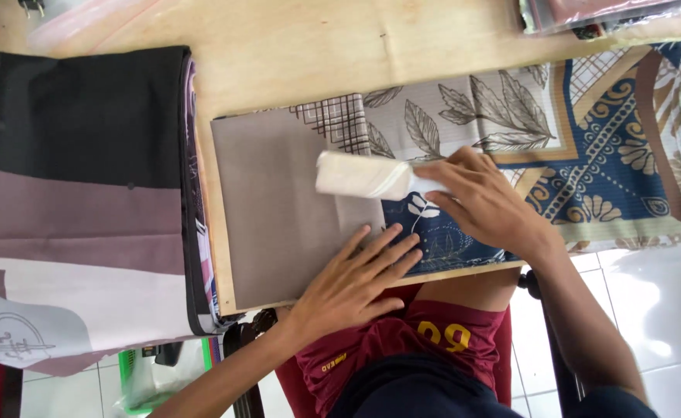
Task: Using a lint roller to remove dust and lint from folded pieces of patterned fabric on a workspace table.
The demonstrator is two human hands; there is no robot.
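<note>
A folded patterned cloth [464,116] with grey leaves, a blue ornamented part and a plain taupe panel lies across the wooden table [294,54]. My left hand [352,282] presses flat on the taupe panel near the table's front edge, fingers spread. My right hand [483,201] holds a white lint roller [360,176] by its handle, with the roller head lying on the cloth at the border between the taupe panel and the blue part.
A stack of folded cloths [85,193], black, mauve and white on top, lies at the left of the table. Plastic-wrapped packages [588,15] sit at the far right corner. White floor tiles [650,310] show below the table edge.
</note>
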